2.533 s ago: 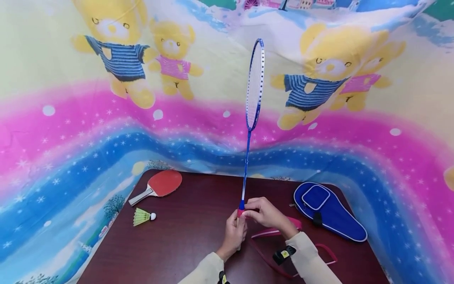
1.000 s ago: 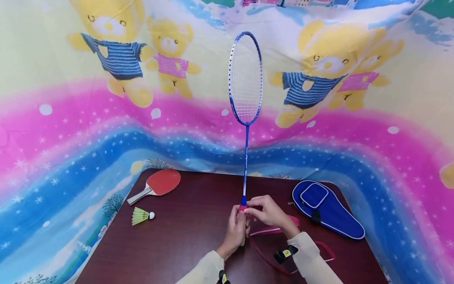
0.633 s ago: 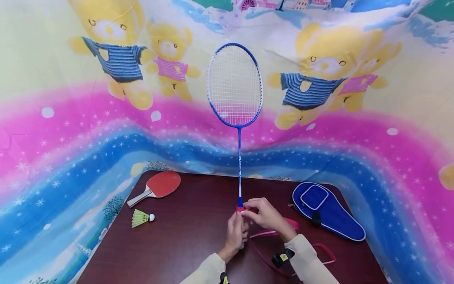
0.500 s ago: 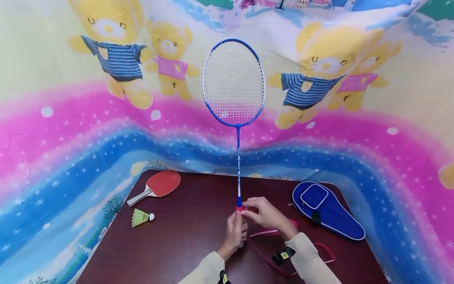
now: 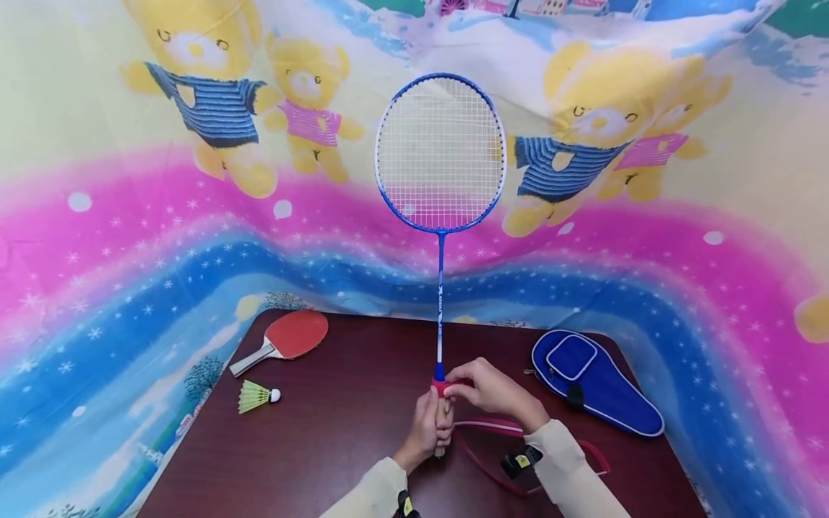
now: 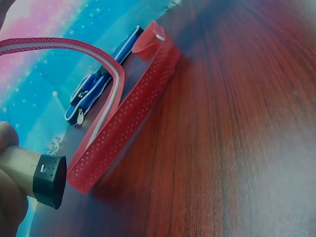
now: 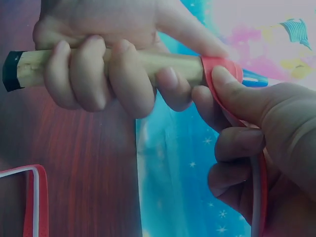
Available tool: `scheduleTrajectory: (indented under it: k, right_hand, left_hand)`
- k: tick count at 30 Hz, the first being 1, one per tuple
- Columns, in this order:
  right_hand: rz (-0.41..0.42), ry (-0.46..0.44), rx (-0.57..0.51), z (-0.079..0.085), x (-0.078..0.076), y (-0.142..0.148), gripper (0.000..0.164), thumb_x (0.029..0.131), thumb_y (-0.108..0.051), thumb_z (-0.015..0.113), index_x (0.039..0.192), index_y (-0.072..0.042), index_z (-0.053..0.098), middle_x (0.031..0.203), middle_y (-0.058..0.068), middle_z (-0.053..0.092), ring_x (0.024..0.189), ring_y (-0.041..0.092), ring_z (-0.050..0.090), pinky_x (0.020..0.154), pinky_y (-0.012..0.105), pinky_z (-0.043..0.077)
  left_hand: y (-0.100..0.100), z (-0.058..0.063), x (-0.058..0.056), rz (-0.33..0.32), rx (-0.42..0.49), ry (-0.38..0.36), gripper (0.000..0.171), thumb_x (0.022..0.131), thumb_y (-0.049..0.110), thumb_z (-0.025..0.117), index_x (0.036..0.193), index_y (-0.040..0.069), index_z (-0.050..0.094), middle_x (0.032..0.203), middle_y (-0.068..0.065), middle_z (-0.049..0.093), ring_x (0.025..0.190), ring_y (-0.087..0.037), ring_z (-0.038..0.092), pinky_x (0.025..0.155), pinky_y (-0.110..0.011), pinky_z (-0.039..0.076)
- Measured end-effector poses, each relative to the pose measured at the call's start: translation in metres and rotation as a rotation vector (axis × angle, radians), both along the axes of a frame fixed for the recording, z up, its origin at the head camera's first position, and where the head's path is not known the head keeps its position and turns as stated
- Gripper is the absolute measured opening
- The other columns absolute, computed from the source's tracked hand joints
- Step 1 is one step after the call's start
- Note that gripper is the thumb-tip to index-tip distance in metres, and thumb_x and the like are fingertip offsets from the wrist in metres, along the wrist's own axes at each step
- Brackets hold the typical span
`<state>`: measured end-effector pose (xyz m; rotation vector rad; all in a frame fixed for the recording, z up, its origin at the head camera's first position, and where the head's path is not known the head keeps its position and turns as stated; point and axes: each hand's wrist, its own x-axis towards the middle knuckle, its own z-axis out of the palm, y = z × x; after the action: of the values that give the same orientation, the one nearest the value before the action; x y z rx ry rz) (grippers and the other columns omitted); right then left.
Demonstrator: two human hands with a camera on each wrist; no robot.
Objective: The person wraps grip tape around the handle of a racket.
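Observation:
A blue and white badminton racket (image 5: pixel 440 288) stands upright over the table, its strung face turned toward me. My left hand (image 5: pixel 424 432) grips its bare wooden handle (image 7: pixel 185 69), fingers curled round it, and the black butt cap (image 6: pixel 49 180) sticks out below. At the top of the handle, a red perforated grip tape (image 7: pixel 222 66) is wrapped round the wood. My right hand (image 5: pixel 492 392) pinches this tape between thumb and forefinger. The tape's loose length (image 6: pixel 128 118), with a white strip along its back, loops down toward the table.
A red table tennis bat (image 5: pixel 298 334) and a yellow shuttlecock (image 5: pixel 257 396) lie at the left on the dark wooden table (image 5: pixel 311 446). At the right lies a blue bat case (image 5: pixel 599 381) with white edging. A printed bear cloth (image 5: pixel 324 237) hangs behind.
The racket has turned about its shaft from nearly edge-on to face-on. Both hands have stayed at the handle, and the red tape now stretches out from it to my right fingers.

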<state>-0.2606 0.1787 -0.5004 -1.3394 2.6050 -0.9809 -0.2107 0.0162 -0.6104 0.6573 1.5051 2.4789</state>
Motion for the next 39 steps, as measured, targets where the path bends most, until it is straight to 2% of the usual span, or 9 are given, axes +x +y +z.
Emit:
scheduleTrajectory:
  k: [11, 16, 19, 22, 26, 29, 32, 36, 39]
  right_hand:
    - [0.093, -0.153, -0.052, -0.009, -0.008, 0.005, 0.016, 0.101, -0.022, 0.066, 0.102, -0.011, 0.077, 0.074, 0.003, 0.073, 0.065, -0.001, 0.057, 0.061, 0.021, 0.053]
    - [0.116, -0.155, -0.115, -0.015, -0.008, 0.008, 0.012, 0.101, -0.018, 0.066, 0.102, -0.013, 0.077, 0.071, 0.006, 0.072, 0.064, -0.003, 0.058, 0.058, 0.017, 0.052]
    - [0.097, -0.127, -0.169, -0.016, -0.008, 0.009, 0.01, 0.1, -0.015, 0.067, 0.1, -0.014, 0.077, 0.07, 0.002, 0.071, 0.061, 0.001, 0.058, 0.054, 0.018, 0.049]
    - [0.079, -0.079, -0.201, -0.016, -0.007, 0.007, 0.009, 0.099, -0.013, 0.069, 0.096, -0.015, 0.077, 0.068, -0.001, 0.069, 0.059, 0.002, 0.056, 0.052, 0.019, 0.048]
    - [0.034, -0.009, -0.209, -0.016, -0.005, 0.003, 0.009, 0.097, -0.013, 0.071, 0.093, -0.017, 0.077, 0.069, -0.001, 0.069, 0.059, -0.003, 0.053, 0.052, 0.019, 0.048]
    - [-0.009, 0.005, -0.21, -0.016, -0.002, -0.001, 0.008, 0.097, -0.015, 0.072, 0.099, -0.014, 0.08, 0.078, 0.0, 0.076, 0.061, 0.0, 0.056, 0.055, 0.018, 0.051]
    - [-0.039, 0.004, -0.207, -0.016, 0.0, -0.004, 0.013, 0.097, -0.019, 0.073, 0.104, -0.013, 0.081, 0.085, 0.0, 0.079, 0.061, 0.001, 0.057, 0.056, 0.018, 0.053]
    - [-0.07, 0.0, -0.19, -0.015, -0.001, -0.008, 0.013, 0.096, -0.024, 0.074, 0.102, -0.015, 0.082, 0.081, -0.004, 0.078, 0.057, -0.004, 0.05, 0.052, 0.016, 0.047]
    - [-0.072, -0.019, -0.178, -0.014, -0.001, -0.009, 0.013, 0.096, -0.023, 0.074, 0.1, -0.014, 0.082, 0.079, -0.004, 0.077, 0.056, -0.006, 0.047, 0.049, 0.017, 0.045]
  left_hand:
    - [-0.006, 0.003, -0.001, -0.15, 0.013, 0.008, 0.078, 0.11, 0.056, 0.009, 0.098, -0.02, 0.024, 0.055, 0.015, 0.026, 0.039, 0.005, 0.028, 0.032, -0.022, 0.019]
    - [-0.006, 0.004, -0.002, -0.157, -0.008, 0.03, 0.076, 0.111, 0.053, 0.011, 0.096, -0.02, 0.026, 0.055, 0.012, 0.026, 0.039, 0.002, 0.028, 0.031, -0.024, 0.02]
    - [-0.003, 0.006, -0.004, -0.058, 0.0, 0.06, 0.071, 0.113, 0.047, 0.017, 0.098, -0.02, 0.032, 0.055, 0.01, 0.031, 0.038, -0.001, 0.03, 0.027, -0.026, 0.023]
    - [0.003, 0.007, -0.005, 0.144, -0.002, 0.113, 0.051, 0.115, 0.031, 0.023, 0.105, -0.017, 0.04, 0.058, -0.003, 0.042, 0.038, -0.005, 0.034, 0.026, -0.026, 0.029]
    - [0.01, 0.006, -0.005, 0.423, -0.077, 0.18, 0.023, 0.113, 0.01, 0.032, 0.125, -0.005, 0.045, 0.078, -0.027, 0.057, 0.051, -0.01, 0.046, 0.039, -0.021, 0.041]
    - [0.013, 0.005, -0.004, 0.538, -0.112, 0.228, 0.028, 0.111, 0.004, 0.035, 0.136, 0.0, 0.046, 0.086, -0.029, 0.06, 0.066, -0.01, 0.056, 0.051, -0.02, 0.048]
    - [0.014, 0.006, -0.004, 0.54, -0.052, 0.245, 0.033, 0.112, 0.004, 0.032, 0.142, 0.0, 0.046, 0.081, -0.028, 0.055, 0.058, -0.01, 0.052, 0.046, -0.017, 0.046]
    - [0.011, 0.008, -0.005, 0.463, 0.058, 0.217, 0.038, 0.114, 0.01, 0.028, 0.144, 0.0, 0.047, 0.074, -0.029, 0.045, 0.039, -0.019, 0.032, 0.034, -0.014, 0.034]
    - [0.009, 0.007, -0.005, 0.442, 0.08, 0.207, 0.037, 0.113, 0.009, 0.031, 0.145, 0.0, 0.048, 0.071, -0.019, 0.05, 0.037, -0.022, 0.03, 0.031, -0.016, 0.033]
